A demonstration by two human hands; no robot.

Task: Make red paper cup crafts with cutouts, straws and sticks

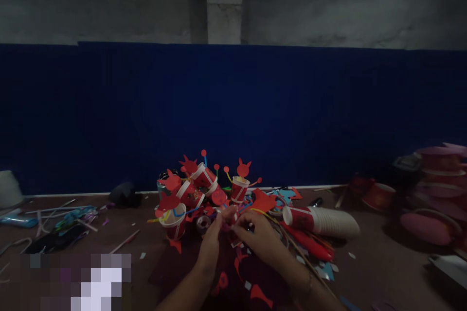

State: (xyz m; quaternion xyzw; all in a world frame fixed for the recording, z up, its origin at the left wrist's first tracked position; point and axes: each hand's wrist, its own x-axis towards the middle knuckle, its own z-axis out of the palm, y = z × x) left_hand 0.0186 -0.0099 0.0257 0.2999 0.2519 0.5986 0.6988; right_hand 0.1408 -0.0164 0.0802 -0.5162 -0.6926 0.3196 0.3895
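Observation:
At the middle of the table my left hand and my right hand meet, thumbs and fingers pinched close together. Something small and reddish shows between the fingertips, but its kind is mostly hidden. Just beyond them stands a red-and-white paper cup with a red eared cutout at its rim and bent pipe cleaners ending in red discs. More decorated cups lean in a heap to the left, with one upright cup nearest me. A roll of tape rests beside my left hand.
A long stack of nested paper cups lies right of my hands, above a red plastic packet. Red paper scraps litter the front. Stacked pink and red things stand far right. A blue panel rises behind the table.

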